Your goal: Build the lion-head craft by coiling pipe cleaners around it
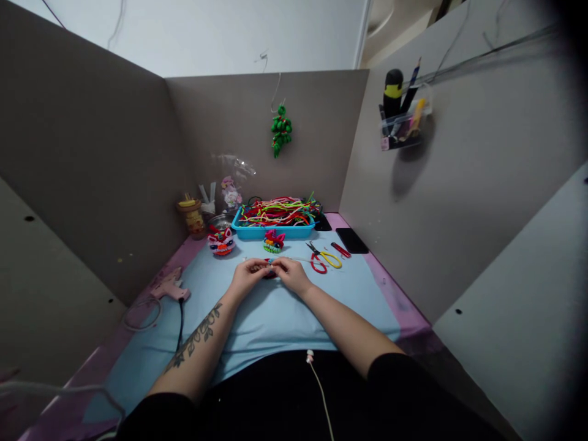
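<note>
My left hand (248, 274) and my right hand (291, 274) meet at the middle of the light blue mat (257, 318). Both have their fingers curled and pinched around a small red craft piece (270, 273) held between them. A thin pale strand (301, 260) runs from the piece toward the right. Just beyond my hands stands a small multicoloured craft figure (274, 242). A second figure (221, 241), pink and red, stands to its left.
A blue tray (257, 231) heaped with coloured pipe cleaners sits at the back. Yellow scissors (327, 256), red scissors (316, 263) and a black phone (351, 240) lie at right. A pink glue gun (169, 286) lies at left. Grey partition walls enclose the desk; a green ornament (280, 131) hangs there.
</note>
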The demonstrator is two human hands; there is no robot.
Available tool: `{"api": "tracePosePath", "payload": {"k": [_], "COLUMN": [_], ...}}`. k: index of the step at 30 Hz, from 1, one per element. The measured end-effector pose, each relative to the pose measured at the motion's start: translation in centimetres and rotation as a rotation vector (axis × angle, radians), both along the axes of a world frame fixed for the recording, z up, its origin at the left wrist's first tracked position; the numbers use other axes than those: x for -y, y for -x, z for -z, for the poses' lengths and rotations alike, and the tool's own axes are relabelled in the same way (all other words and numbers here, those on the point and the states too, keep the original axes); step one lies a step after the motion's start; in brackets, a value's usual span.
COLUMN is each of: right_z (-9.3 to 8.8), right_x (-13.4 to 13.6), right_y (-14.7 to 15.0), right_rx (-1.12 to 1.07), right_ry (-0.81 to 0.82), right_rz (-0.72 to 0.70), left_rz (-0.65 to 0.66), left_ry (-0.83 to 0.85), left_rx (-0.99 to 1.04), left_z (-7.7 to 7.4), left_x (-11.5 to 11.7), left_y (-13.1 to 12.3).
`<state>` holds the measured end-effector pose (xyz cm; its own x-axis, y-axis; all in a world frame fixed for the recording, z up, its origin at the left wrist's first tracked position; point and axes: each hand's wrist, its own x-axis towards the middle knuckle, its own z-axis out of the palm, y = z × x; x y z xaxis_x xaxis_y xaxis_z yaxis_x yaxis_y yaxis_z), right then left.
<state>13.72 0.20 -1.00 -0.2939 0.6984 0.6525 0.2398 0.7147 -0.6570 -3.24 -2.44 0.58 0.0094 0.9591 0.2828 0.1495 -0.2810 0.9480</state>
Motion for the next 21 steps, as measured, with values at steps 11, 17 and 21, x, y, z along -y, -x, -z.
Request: {"api": "tracePosePath", "payload": {"k": [11, 17, 21], "right_z": [-0.3, -0.3, -0.4], "right_x": [-0.3, -0.2, -0.1], "right_y": [-0.5, -0.5, -0.3], "right_rx": [-0.05, -0.047, -0.054], "right_ry": [-0.101, 0.048, 0.042], "right_rz": [-0.031, 0.024, 0.009], "left_rz": [-0.01, -0.072, 0.002], "left_ry": [0.089, 0.047, 0.064], "left_rx": [0.073, 0.066, 0.065], "left_z": [-0.8, -1.3, -0.8], "left_x": [-0.1, 0.3, 0.1], "left_y": [0.3, 0.0, -0.1]}}
